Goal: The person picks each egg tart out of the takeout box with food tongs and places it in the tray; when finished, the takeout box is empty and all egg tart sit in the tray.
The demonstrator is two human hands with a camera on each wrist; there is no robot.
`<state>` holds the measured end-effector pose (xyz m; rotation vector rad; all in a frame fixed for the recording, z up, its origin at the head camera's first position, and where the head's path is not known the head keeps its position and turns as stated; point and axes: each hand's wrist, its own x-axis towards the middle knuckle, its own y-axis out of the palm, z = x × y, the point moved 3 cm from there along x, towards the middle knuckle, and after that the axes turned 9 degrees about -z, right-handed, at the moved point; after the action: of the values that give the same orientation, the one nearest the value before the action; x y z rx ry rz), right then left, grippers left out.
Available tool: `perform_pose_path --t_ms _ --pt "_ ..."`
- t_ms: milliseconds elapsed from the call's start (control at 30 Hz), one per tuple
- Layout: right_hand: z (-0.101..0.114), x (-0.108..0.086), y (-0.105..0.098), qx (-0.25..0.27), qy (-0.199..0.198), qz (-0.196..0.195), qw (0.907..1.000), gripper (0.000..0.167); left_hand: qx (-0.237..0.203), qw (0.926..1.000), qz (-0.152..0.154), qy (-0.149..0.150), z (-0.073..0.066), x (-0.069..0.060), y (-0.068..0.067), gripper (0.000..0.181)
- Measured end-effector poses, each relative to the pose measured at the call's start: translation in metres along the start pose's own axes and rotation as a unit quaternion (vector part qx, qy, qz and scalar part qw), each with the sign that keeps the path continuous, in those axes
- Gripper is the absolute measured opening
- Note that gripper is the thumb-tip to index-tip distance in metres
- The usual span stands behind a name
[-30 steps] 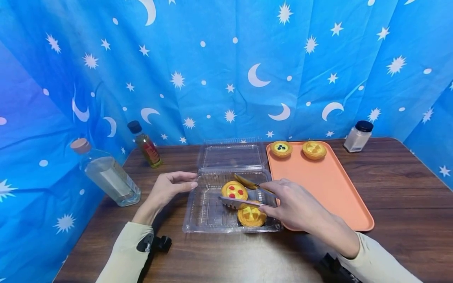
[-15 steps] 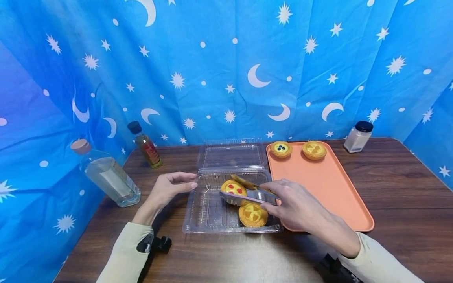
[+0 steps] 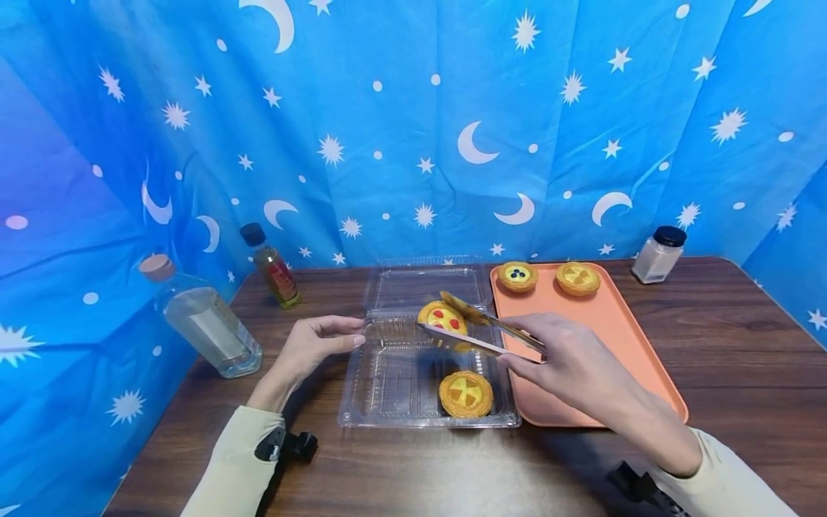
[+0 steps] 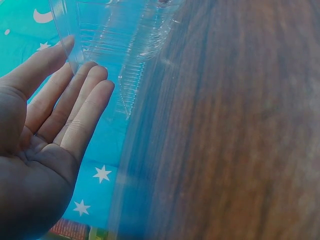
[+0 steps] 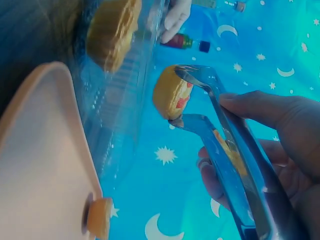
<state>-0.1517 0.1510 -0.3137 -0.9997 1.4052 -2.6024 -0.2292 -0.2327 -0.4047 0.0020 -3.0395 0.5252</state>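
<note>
In the head view my right hand [image 3: 575, 362] holds metal tongs [image 3: 481, 345], whose ends clamp an egg tart with red pieces [image 3: 441, 314]. This tart hangs above the back part of a clear plastic clamshell container [image 3: 400, 421], apart from its floor, as the right wrist view also shows. Inside the container's front right part sits a tart with yellow wedges [image 3: 466, 394]. My left hand [image 3: 316, 352] is at the container's left rim; in the left wrist view, thumb and fingers pinch the clear rim [image 4: 75, 52].
An orange tray [image 3: 601, 316] stands right of the container, bearing a blueberry tart [image 3: 517, 276] and a yellow-topped tart [image 3: 578, 278] at its back. A large clear bottle [image 3: 207, 323] and a small oil bottle [image 3: 276, 273] stand left. A black-lidded jar [image 3: 659, 255] stands back right.
My right hand has lifted the red-topped tart with the tongs, up and slightly right, away from the yellow-wedge tart. My left hand stays at the rim. The head view has shifted slightly.
</note>
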Motion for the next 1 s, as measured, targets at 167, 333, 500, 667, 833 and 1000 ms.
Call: perform_pose_path --t_ms 167,333,500,667,833,1000 --pt "-0.011 -0.003 -0.016 -0.006 -0.008 -0.031 0.9995 0.050 0.009 1.0000 0.000 0.000 -0.002 -0.001 0.000 0.041" --pt "-0.023 -0.007 -0.027 -0.012 -0.033 -0.071 0.9968 0.049 0.012 0.9999 -0.005 -0.008 0.001 -0.001 -0.001 0.042" --pt "-0.038 -0.011 -0.031 -0.019 -0.034 -0.094 0.9948 0.050 0.022 0.9993 -0.019 -0.024 0.006 -0.005 -0.004 0.043" --pt "-0.056 -0.014 -0.032 -0.035 -0.006 -0.094 0.9950 0.050 0.030 0.9991 -0.021 -0.020 0.007 -0.006 -0.005 0.045" --pt "-0.070 -0.015 -0.033 -0.048 0.028 -0.081 0.9952 0.048 0.020 0.9995 -0.015 -0.021 0.005 -0.003 -0.002 0.043" --pt "-0.081 -0.016 -0.032 -0.052 0.067 -0.054 0.9949 0.049 0.013 0.9997 -0.009 -0.017 0.002 0.002 0.001 0.043"
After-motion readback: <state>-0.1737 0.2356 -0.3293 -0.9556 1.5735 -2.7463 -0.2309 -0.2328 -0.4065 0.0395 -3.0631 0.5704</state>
